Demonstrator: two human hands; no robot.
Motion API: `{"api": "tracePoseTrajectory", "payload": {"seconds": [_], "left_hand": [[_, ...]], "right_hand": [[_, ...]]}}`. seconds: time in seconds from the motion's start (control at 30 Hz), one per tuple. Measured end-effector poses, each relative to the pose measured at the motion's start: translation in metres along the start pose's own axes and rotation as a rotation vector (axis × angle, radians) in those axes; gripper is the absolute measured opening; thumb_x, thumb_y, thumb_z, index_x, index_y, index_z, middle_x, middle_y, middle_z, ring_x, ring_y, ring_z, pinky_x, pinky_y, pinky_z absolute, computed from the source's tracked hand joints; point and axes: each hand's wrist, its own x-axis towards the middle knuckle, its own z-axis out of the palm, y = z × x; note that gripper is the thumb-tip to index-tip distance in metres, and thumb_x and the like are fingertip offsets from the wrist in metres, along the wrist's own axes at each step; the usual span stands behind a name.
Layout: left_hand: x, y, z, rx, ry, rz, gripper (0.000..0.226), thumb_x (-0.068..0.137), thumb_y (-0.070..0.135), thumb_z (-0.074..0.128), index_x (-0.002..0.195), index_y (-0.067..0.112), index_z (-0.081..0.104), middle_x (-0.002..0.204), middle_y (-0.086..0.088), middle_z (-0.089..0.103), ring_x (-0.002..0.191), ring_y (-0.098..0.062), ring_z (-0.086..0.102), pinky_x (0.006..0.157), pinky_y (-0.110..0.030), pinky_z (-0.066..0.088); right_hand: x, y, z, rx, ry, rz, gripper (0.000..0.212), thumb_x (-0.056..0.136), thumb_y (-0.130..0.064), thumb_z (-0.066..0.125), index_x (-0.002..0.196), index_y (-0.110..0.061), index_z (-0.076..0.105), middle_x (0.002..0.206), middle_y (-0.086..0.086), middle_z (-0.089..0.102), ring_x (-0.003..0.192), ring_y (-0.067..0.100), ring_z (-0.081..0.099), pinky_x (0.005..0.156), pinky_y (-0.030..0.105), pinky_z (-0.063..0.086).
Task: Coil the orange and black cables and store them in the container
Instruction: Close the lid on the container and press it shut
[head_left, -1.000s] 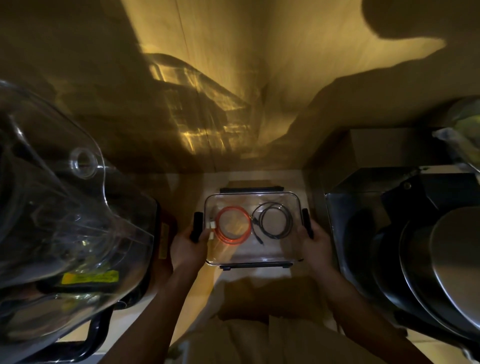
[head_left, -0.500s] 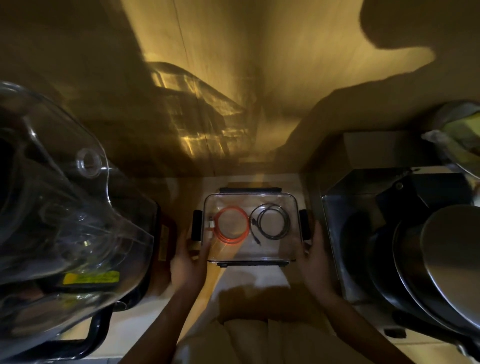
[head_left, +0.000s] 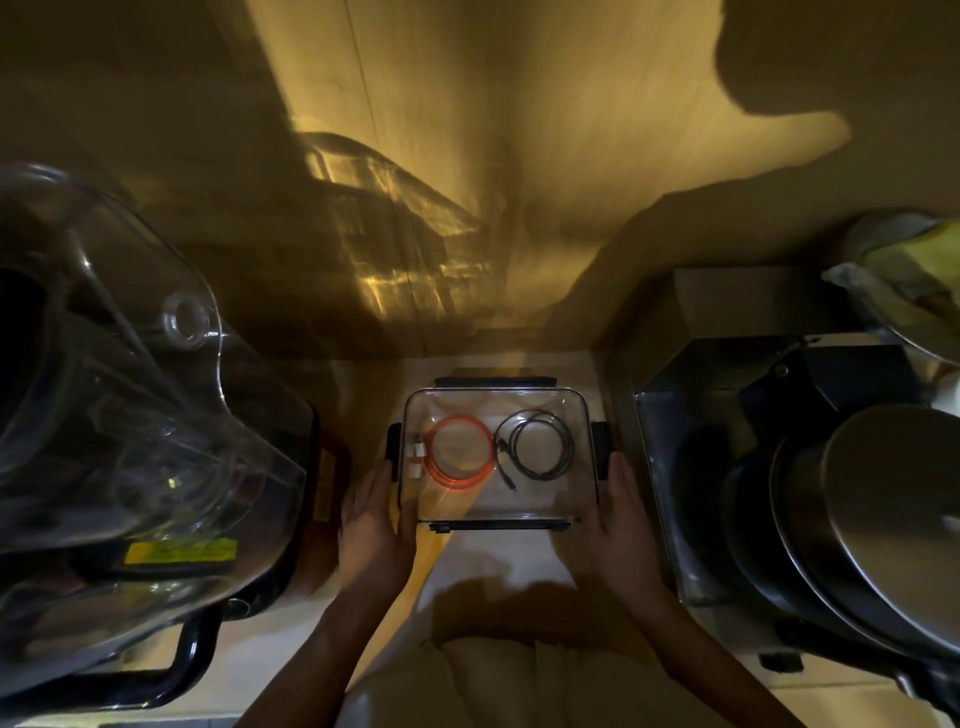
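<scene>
A clear lidded container (head_left: 519, 509) with black side clasps stands on the pale counter in the middle. Inside it lie the coiled orange cable (head_left: 460, 460) on the left and the coiled black cable (head_left: 537, 444) on the right, side by side. My left hand (head_left: 371, 525) rests flat against the container's near left corner, fingers stretched out. My right hand (head_left: 621, 525) lies along the near right side, just below the right clasp, fingers extended. Neither hand grips a clasp.
A big clear blender jug (head_left: 130, 405) on a black base crowds the left. A steel box (head_left: 670, 467) with dark pans and a metal lid (head_left: 893, 519) fills the right. A wooden wall (head_left: 467, 182) rises close behind the container.
Both hands have let go of the side clasps and slid back toward me along the container's near corners. The container itself sits slightly farther back.
</scene>
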Motion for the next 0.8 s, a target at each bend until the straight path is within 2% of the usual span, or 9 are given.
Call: {"api": "tracePoseTrajectory", "payload": {"seconds": [0.1, 0.17, 0.2, 0.27, 0.33, 0.47, 0.6, 0.7, 0.8], "left_hand": [[0.003, 0.002, -0.002, -0.054, 0.002, 0.058, 0.056, 0.093, 0.045, 0.047, 0.141, 0.017, 0.046, 0.141, -0.008, 0.053, 0.13, -0.028, 0.047, 0.106, -0.041, 0.04], [0.004, 0.009, -0.006, -0.074, 0.003, 0.102, 0.061, 0.09, 0.044, 0.054, 0.143, 0.016, 0.043, 0.145, -0.004, 0.048, 0.134, -0.021, 0.043, 0.107, -0.035, 0.035], [0.004, 0.012, -0.007, -0.104, -0.004, 0.119, 0.064, 0.088, 0.046, 0.056, 0.144, 0.019, 0.041, 0.146, 0.003, 0.044, 0.135, -0.014, 0.038, 0.107, -0.031, 0.032], [0.003, 0.015, -0.008, -0.158, -0.025, 0.131, 0.072, 0.085, 0.048, 0.06, 0.148, 0.025, 0.033, 0.142, 0.015, 0.036, 0.131, -0.001, 0.03, 0.106, -0.025, 0.027], [0.002, 0.015, -0.01, -0.181, -0.036, 0.128, 0.076, 0.083, 0.052, 0.06, 0.148, 0.033, 0.024, 0.141, 0.018, 0.03, 0.13, 0.003, 0.026, 0.105, -0.024, 0.026], [0.003, 0.016, -0.013, -0.198, -0.033, 0.153, 0.074, 0.081, 0.05, 0.061, 0.143, 0.04, 0.021, 0.141, 0.019, 0.032, 0.127, 0.011, 0.024, 0.102, -0.023, 0.028], [0.005, 0.019, -0.012, -0.212, -0.022, 0.125, 0.074, 0.08, 0.044, 0.064, 0.143, 0.04, 0.025, 0.139, 0.019, 0.035, 0.127, 0.001, 0.032, 0.1, -0.025, 0.031], [0.005, 0.018, -0.011, -0.207, -0.026, 0.124, 0.076, 0.08, 0.046, 0.064, 0.146, 0.031, 0.031, 0.137, 0.015, 0.041, 0.125, -0.003, 0.036, 0.098, -0.026, 0.034], [0.006, 0.016, -0.012, -0.22, -0.051, 0.131, 0.076, 0.08, 0.047, 0.064, 0.146, 0.035, 0.028, 0.14, 0.01, 0.045, 0.125, -0.004, 0.038, 0.096, -0.026, 0.035]], "right_hand": [[0.006, 0.003, 0.001, 0.046, -0.014, 0.016, 0.062, 0.1, -0.025, 0.048, 0.154, -0.019, 0.02, 0.163, -0.001, 0.019, 0.147, 0.021, 0.025, 0.117, 0.036, 0.027], [0.008, 0.001, 0.0, 0.014, -0.007, -0.011, 0.058, 0.1, -0.02, 0.048, 0.153, -0.016, 0.025, 0.163, -0.001, 0.016, 0.148, 0.018, 0.021, 0.116, 0.03, 0.024], [0.009, -0.002, -0.001, 0.02, -0.005, -0.033, 0.055, 0.099, -0.017, 0.048, 0.151, -0.017, 0.029, 0.161, 0.0, 0.024, 0.146, 0.018, 0.027, 0.116, 0.028, 0.028], [0.007, -0.007, -0.002, 0.086, -0.01, -0.07, 0.051, 0.097, -0.011, 0.05, 0.142, -0.03, 0.037, 0.141, -0.004, 0.049, 0.129, 0.013, 0.048, 0.1, 0.011, 0.04], [0.006, -0.009, -0.003, 0.124, -0.014, -0.068, 0.056, 0.096, -0.009, 0.052, 0.139, -0.039, 0.034, 0.124, -0.013, 0.051, 0.113, 0.004, 0.053, 0.081, 0.0, 0.038], [0.003, -0.007, -0.004, 0.185, -0.02, -0.031, 0.063, 0.093, -0.006, 0.055, 0.141, -0.04, 0.031, 0.125, -0.012, 0.053, 0.115, 0.006, 0.052, 0.089, 0.015, 0.043], [0.002, -0.009, -0.003, 0.278, -0.008, 0.033, 0.066, 0.09, -0.001, 0.06, 0.144, -0.028, 0.034, 0.103, -0.013, 0.06, 0.095, 0.004, 0.062, 0.069, 0.005, 0.048], [0.005, -0.007, -0.003, 0.354, -0.013, 0.076, 0.064, 0.09, 0.005, 0.057, 0.146, -0.018, 0.037, 0.107, -0.007, 0.061, 0.099, -0.001, 0.06, 0.068, -0.001, 0.045], [0.007, -0.006, -0.005, 0.352, -0.031, 0.07, 0.059, 0.093, 0.003, 0.055, 0.146, -0.018, 0.039, 0.113, -0.008, 0.061, 0.095, -0.013, 0.057, 0.069, -0.002, 0.043]]}}
